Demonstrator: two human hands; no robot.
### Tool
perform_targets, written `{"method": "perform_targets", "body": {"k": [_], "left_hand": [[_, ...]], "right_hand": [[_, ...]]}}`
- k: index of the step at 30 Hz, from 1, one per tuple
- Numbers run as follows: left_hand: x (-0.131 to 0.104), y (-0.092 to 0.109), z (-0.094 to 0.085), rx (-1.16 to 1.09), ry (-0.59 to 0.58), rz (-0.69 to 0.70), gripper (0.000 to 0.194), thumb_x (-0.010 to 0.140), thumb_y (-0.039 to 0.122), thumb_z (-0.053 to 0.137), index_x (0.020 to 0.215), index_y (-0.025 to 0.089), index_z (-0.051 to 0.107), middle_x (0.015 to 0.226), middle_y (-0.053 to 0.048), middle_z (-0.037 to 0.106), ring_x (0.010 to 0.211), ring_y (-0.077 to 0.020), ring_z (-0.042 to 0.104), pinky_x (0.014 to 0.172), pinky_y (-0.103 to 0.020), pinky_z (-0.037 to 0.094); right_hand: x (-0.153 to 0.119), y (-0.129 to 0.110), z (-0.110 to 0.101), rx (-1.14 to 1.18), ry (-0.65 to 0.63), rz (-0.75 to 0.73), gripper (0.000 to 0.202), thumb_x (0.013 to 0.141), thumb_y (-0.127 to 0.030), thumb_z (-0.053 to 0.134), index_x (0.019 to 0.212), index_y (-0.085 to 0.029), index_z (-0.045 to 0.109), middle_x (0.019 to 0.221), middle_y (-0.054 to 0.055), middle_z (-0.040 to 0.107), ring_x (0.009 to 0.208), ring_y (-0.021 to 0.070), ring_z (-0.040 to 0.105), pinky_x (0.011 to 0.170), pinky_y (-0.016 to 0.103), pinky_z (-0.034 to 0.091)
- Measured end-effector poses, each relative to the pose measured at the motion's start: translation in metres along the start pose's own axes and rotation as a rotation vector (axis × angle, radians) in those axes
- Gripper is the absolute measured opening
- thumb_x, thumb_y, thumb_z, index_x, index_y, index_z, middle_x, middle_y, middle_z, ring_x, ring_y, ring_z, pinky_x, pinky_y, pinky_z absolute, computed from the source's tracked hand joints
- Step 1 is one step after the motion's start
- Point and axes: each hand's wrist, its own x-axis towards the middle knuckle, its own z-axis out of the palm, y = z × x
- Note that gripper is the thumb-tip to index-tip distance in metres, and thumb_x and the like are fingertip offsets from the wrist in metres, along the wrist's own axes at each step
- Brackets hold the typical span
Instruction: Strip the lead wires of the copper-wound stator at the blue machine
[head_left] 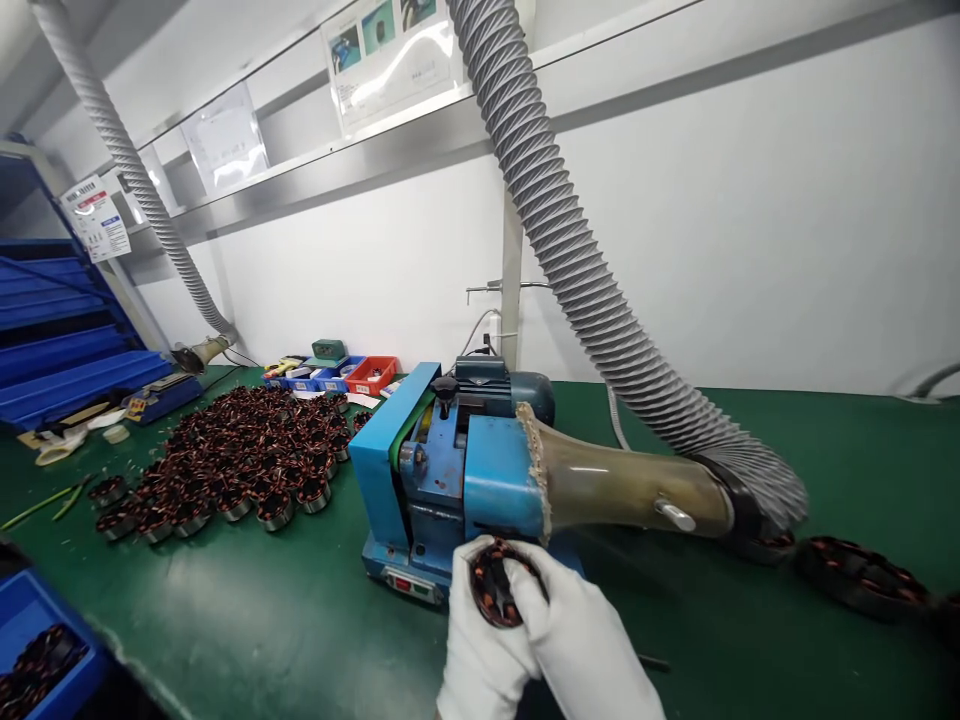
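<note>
Blurred stators (pixel 862 575), blue bin (pixel 34 625) cropped

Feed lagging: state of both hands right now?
Left hand: closed on the wound stator.
Right hand: closed on the same stator.

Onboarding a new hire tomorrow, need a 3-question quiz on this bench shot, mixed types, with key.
1. True or false: both gloved hands hold one wound stator in front of the blue machine.
2. The big pile of stators lies where, relative to the machine? A) behind it B) to its left C) on top of it
3. What connects to the machine's funnel outlet?

Key:
1. True: left hand and right hand grip the stator before the blue machine.
2. B: pile of stators.
3. The ribbed grey hose.
</note>
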Motion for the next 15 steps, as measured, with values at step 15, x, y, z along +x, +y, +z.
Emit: {"method": "perform_targets", "body": {"k": [15], "left_hand": [[-0.044, 0.002, -0.011, 0.029, -0.016, -0.047, 0.043, 0.046, 0.031, 0.085, 0.080, 0.018, 0.061, 0.080, -0.006, 0.069, 0.072, -0.0190, 0.065, 0.070, -0.029, 0.051]], "right_hand": [[-0.038, 0.003, -0.005, 0.109, -0.027, -0.077, 0.045, 0.089, -0.042, 0.032, 0.111, -0.021, 0.064, 0.111, 0.007, 0.069, 0.099, 0.0234, 0.065, 0.085, 0.032, 0.050]]}}
